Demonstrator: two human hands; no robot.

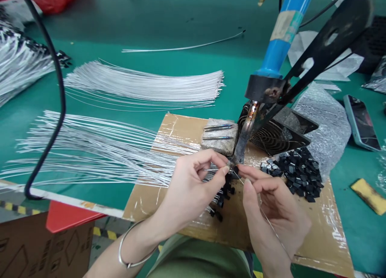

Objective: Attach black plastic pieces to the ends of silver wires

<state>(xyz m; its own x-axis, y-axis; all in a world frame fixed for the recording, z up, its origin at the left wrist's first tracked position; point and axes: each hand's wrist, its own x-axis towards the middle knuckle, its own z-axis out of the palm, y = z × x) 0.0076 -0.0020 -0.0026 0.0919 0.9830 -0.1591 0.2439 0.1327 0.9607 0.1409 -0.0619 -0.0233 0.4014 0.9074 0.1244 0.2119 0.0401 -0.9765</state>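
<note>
White wire [211, 170] sits just L of the iron [241, 143], its end running in toward the tip. L hand [193, 185] has thumb + index pinched on it, so that grip is grasping. R hand [271, 213], right of & below the iron's tip, grips thin silvery wire [273, 225] btwn thumb & fingers, w/ the front end angled up to the tip. Small black piece [235, 172] is right under the tip; fingers crowd that spot, so can't tell if wire, piece & tip actually touch.

Main risk, IMO: burnt fingertips. Both hands are v. close to the iron (prob. hot), so a small slip would do it. Thin wire is bendy; if R hand drifts, its end could miss the spot. Lingering heat could scorch the white wire or soften the black piece.

Further out: block [218, 147] w/ metal rods is just L of the iron; fan [271, 133] just R; heap of black pieces [297, 173] lower R, on cardboard [319, 229]. Black-ended wires [105, 145] lie L of the iron, partly under L hand, & could snag a sleeve or wrist. Plain wire bundle [144, 85] is farther up-L on the green surface [99, 28]; sponge [368, 195] & phone [362, 121] far R.
</note>
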